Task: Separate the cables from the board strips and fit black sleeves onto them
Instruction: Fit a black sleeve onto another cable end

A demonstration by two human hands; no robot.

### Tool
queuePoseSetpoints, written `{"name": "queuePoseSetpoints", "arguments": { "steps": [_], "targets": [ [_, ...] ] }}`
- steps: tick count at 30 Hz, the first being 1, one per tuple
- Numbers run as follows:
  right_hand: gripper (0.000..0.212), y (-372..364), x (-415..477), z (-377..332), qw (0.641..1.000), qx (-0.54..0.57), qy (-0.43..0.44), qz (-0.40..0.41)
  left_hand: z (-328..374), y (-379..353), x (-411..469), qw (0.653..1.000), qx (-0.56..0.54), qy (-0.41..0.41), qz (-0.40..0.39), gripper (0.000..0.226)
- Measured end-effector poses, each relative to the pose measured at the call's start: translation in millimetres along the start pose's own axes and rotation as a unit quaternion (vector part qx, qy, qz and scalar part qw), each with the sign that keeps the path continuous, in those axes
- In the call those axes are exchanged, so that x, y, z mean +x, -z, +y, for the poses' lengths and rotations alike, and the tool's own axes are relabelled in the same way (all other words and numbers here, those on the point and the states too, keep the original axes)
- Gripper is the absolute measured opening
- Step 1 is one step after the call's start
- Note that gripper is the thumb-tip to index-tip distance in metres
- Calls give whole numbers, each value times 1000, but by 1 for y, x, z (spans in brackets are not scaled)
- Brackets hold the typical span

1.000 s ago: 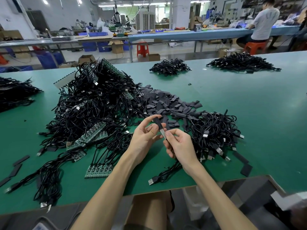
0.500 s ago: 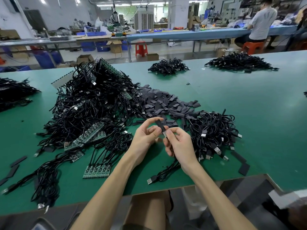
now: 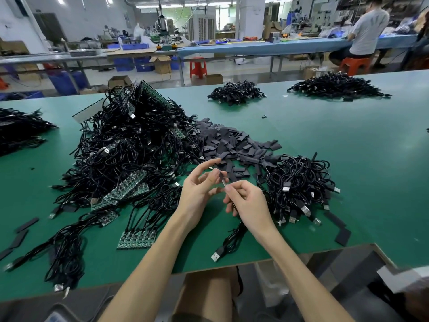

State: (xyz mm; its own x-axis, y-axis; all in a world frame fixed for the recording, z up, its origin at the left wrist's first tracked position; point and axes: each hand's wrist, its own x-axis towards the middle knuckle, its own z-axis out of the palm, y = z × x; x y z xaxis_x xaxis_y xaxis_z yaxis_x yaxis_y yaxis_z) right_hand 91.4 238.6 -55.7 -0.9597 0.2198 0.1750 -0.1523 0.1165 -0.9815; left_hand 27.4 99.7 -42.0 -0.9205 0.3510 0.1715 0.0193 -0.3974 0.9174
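My left hand pinches a small black sleeve between thumb and middle finger, with the index finger stretched out above it. My right hand pinches the end of a black cable right at the sleeve. The cable hangs down to a USB plug lying on the green table. A big tangle of cables on green board strips lies to the left. Behind my hands is a heap of loose black sleeves. A pile of separate cables sits to the right.
A short board strip with cables lies near the front edge. Loose sleeves lie at the left and right. More cable piles sit at the back and far left. A cardboard box stands below the table. A person sits at a far bench.
My left index finger has lifted and straightened away from the sleeve. The sleeve now sits close against my right fingertips. Both hands stay in the same spot.
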Motion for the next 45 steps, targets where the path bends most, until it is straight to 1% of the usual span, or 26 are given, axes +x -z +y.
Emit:
{"name": "queuePoseSetpoints", "arguments": {
  "steps": [7, 11, 17, 24, 28, 31, 33, 37, 41, 43, 45],
  "targets": [
    [18, 1, -1, -2, 1000, -19, 0, 15, -3, 0, 1, 999, 42, -12, 18, 31],
    [20, 3, -2, -2, 999, -26, 1, 34, -4, 0, 0, 996, 86, -9, 20, 29],
    [21, 2, -2, -3, 999, -24, 0, 41, -5, 1, -1, 995, 101, -11, 5, 33],
    [18, 2, -2, -4, 999, -7, -3, 45, -5, 1, -1, 992, 121, 7, -21, 34],
    [19, 3, -3, -5, 999, 0, -7, 46, -7, 2, 0, 994, 108, 16, -21, 35],
    [26, 3, -3, -5, 999, 0, -8, 48, -10, 3, 2, 997, 65, 40, 0, 34],
    [29, 1, -3, -5, 999, -15, -3, 45, -12, 4, 3, 997, 64, 47, 5, 29],
    [29, -1, -3, -6, 998, -37, -1, 41, -13, 3, 2, 996, 82, 20, -11, 25],
    [31, 1, -4, -7, 1000, 11, -9, 27, -8, 3, 0, 998, 27, 25, -47, 30],
    [31, 2, -5, -8, 999, 29, -13, 13, -8, 3, 0, 997, 29, 30, -61, 33],
    [32, 3, -6, -8, 1000, 24, -12, -4, -8, 2, 0, 997, 30, 35, -65, 36]
  ]
}}
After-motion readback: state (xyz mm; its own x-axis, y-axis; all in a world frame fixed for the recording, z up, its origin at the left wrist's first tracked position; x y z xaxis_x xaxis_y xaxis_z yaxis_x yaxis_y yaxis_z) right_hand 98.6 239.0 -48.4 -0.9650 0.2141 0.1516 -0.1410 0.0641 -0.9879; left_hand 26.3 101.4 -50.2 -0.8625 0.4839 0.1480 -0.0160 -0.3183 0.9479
